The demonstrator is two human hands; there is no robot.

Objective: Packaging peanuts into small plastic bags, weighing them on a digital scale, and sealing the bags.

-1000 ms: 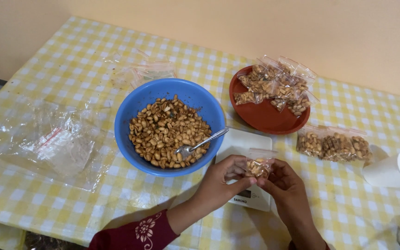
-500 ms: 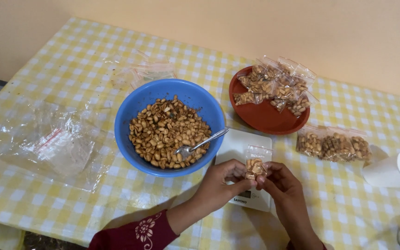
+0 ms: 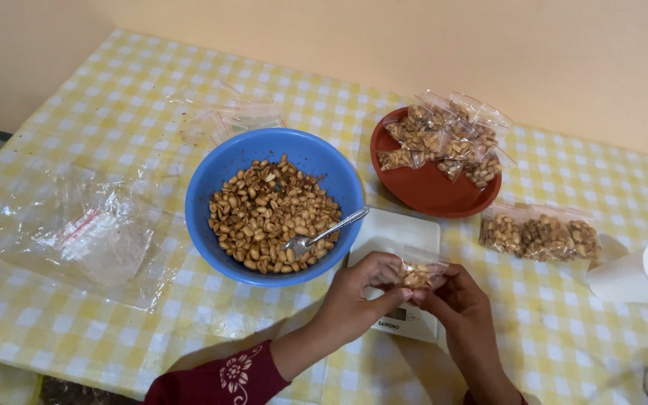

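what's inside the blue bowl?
The blue bowl holds roasted peanuts and a metal spoon with its handle over the rim. The bowl's bottom is hidden by nuts.

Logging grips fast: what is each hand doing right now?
Left hand: shut on the small bag of peanuts.
Right hand: shut on the same bag.

Dark maroon sleeve (image 3: pixel 219 379) with pale floral embroidery near the cuff, on the left arm
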